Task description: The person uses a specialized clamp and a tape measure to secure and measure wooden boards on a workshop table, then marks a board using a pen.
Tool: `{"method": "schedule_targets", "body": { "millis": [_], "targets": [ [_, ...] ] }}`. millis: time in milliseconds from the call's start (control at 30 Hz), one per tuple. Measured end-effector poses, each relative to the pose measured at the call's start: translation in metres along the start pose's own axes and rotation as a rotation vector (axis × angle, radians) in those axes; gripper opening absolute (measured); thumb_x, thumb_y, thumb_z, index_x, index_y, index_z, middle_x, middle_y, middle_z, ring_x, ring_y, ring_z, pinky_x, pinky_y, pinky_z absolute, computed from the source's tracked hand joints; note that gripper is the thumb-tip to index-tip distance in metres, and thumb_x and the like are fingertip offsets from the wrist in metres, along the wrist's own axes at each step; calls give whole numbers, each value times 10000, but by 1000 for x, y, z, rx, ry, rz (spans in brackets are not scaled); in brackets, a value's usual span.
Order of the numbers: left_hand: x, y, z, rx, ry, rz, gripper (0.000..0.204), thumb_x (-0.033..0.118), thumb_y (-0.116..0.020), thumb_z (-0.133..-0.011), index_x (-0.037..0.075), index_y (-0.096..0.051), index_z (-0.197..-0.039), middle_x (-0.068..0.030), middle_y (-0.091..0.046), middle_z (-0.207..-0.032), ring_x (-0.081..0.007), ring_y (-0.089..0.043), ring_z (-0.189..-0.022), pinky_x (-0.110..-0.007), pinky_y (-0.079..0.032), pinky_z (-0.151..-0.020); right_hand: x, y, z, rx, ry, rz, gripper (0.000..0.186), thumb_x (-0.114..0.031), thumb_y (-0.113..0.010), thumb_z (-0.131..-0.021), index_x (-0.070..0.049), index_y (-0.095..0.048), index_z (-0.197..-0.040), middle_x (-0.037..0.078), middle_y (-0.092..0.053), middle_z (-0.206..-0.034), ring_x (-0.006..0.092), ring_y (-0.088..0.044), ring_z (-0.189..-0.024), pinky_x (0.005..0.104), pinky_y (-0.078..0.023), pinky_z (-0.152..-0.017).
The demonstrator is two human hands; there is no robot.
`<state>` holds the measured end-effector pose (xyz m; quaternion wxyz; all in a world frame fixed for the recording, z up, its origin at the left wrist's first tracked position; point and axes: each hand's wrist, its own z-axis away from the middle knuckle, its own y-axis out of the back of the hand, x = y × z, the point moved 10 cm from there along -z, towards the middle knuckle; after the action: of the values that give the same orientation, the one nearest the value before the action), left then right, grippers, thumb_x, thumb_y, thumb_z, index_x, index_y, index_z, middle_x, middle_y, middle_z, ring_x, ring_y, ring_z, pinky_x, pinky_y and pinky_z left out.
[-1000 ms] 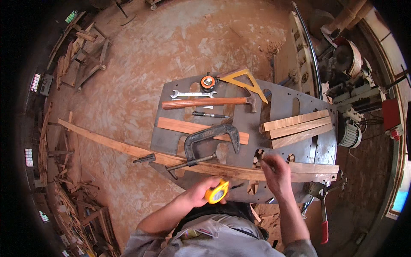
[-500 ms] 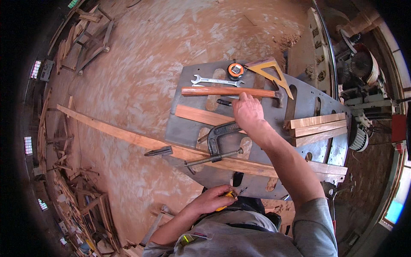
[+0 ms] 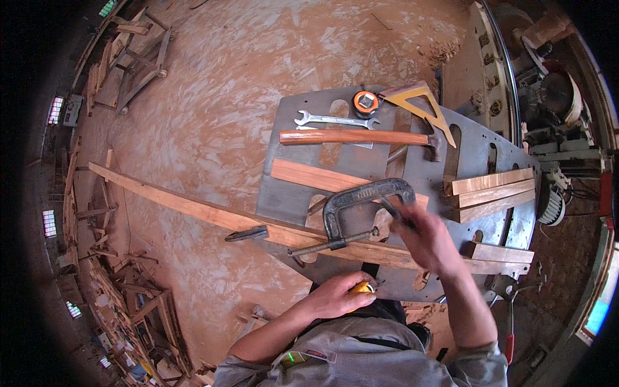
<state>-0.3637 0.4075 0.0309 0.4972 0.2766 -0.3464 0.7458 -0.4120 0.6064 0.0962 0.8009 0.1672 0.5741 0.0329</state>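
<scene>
My left hand [image 3: 338,295] is closed around a yellow-handled tool [image 3: 365,289] close to my waist; a thin dark tip shows past the fingers. My right hand [image 3: 429,238], smeared by motion, grips a dark, slim-handled tool [image 3: 398,211] over the table, its exact kind unclear. Just left of that hand, a black C-clamp [image 3: 342,205] with a threaded screw lies across a long wooden strip [image 3: 193,202]. Behind the clamp rests a shorter reddish board [image 3: 309,174]. A wooden-handled hammer [image 3: 354,137] lies farther back.
On the grey metal table [image 3: 274,193] are an open-ended wrench [image 3: 336,120], an orange-black tape measure [image 3: 365,103], a yellow set square [image 3: 425,109] and several wooden blocks [image 3: 493,190]. A dark clip-like tool [image 3: 247,233] sits at the left edge. Machinery [image 3: 558,97] stands right.
My right hand has taken the dark tool off the table near the hammer and drawn it back toward me, right of the clamp. My left hand still holds the yellow-handled tool.
</scene>
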Motion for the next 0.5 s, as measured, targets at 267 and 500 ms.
{"method": "schedule_targets", "body": {
  "millis": [267, 500],
  "targets": [
    [34, -18, -32, -22, -148, -273, 762, 487, -735, -896, -32, -517, -1410, -275, -662, -1233, -405, -648, -1148, -475, -507, -988, 112, -35, 153, 203, -577, -627, 155, -30, -711, -961, -2, -715, -1113, 17, -697, -933, 109, -661, -831, 282, -561, -728],
    [42, -41, -48, -73, -149, -442, 786, 411, -701, -894, 16, -413, -1511, -274, -618, -1339, -434, -603, -1245, -494, -477, -1073, 86, -36, 144, 81, -381, -406, 229, 10, -665, -962, 9, -706, -1187, 93, -710, -1107, 203, -677, -1052, 345, -529, -957]
  ]
}}
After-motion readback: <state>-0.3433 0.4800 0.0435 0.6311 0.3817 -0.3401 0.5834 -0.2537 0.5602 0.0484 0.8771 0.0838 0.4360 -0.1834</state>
